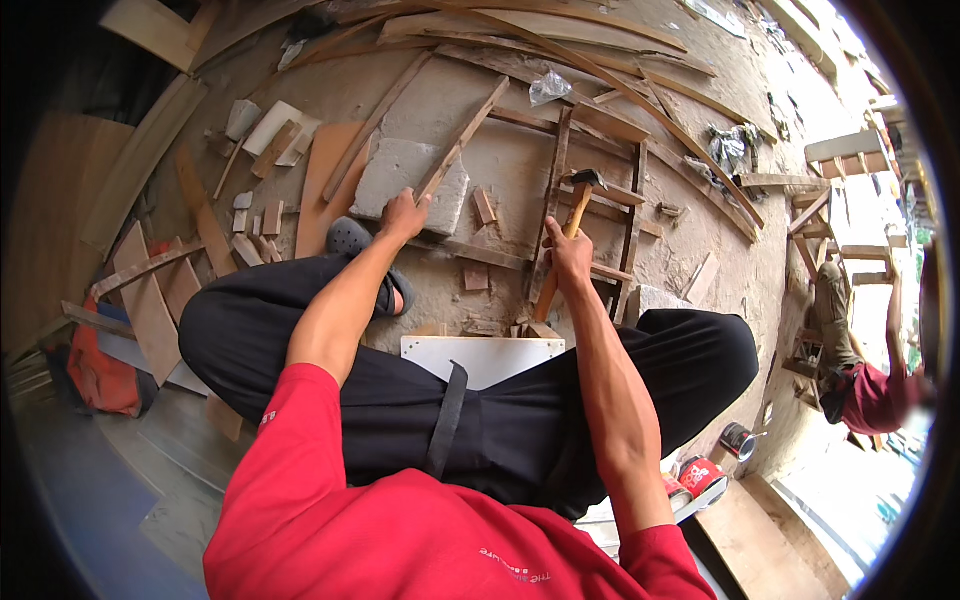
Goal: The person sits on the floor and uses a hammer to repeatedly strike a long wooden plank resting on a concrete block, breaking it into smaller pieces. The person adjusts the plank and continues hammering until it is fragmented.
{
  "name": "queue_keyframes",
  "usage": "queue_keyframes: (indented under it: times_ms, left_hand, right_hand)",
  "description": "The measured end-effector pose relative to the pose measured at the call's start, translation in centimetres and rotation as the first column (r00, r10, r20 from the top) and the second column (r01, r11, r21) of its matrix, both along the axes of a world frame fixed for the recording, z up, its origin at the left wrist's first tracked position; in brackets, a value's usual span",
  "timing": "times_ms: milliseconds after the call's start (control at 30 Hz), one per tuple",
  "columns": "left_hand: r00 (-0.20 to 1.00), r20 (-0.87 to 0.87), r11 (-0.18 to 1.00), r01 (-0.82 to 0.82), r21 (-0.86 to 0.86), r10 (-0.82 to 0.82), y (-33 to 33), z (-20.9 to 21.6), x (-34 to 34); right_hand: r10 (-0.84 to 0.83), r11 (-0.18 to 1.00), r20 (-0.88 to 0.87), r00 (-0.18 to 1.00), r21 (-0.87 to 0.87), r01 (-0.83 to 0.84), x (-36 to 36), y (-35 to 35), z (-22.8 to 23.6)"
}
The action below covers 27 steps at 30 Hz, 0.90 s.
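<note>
My left hand (405, 215) is closed around the near end of a narrow wooden strip (464, 138), which slants up and away to the right. Under the strip a pale concrete block (385, 180) lies on the ground. A hammer (577, 210) is gripped by its wooden handle in my right hand (570, 250), its dark head pointing away from me. Just beyond and beside that hand lies a ladder-like wooden frame (640, 165). One small wood block (484, 206) rests between my two hands.
A white board (490, 360) lies between my legs. Long planks (560, 35) are spread across the far ground, offcuts (272, 215) at the left. An orange bag (100, 370) sits at far left. Paint cans (738, 440) stand at right, where another person (870, 395) works by a wooden frame.
</note>
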State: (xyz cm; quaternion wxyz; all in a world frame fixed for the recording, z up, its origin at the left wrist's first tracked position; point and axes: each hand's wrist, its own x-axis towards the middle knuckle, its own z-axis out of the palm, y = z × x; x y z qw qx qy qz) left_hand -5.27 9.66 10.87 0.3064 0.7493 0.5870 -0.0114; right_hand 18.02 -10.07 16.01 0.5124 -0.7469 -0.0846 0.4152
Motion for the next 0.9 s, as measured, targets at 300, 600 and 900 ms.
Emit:
queue_keyframes:
  times_ms: [300, 600, 900]
  left_hand:
    - [0.995, 0.062, 0.995, -0.082, 0.057, 0.079, -2.3, -5.0, -0.9]
    - [0.964, -0.057, 0.964, -0.261, -0.045, 0.259, -5.3, -1.1, -1.3]
    - [0.975, 0.219, 0.992, -0.059, 0.107, 0.035, -4.3, 3.4, -1.7]
  right_hand:
    - [0.246, 0.965, 0.200, 0.949, -0.147, -0.219, -0.9, 0.3, -2.0]
    - [0.251, 0.964, 0.155, 0.956, -0.130, -0.232, -1.0, 0.2, 0.0]
    - [0.175, 0.980, 0.184, 0.967, -0.122, -0.154, 0.7, -1.9, -0.3]
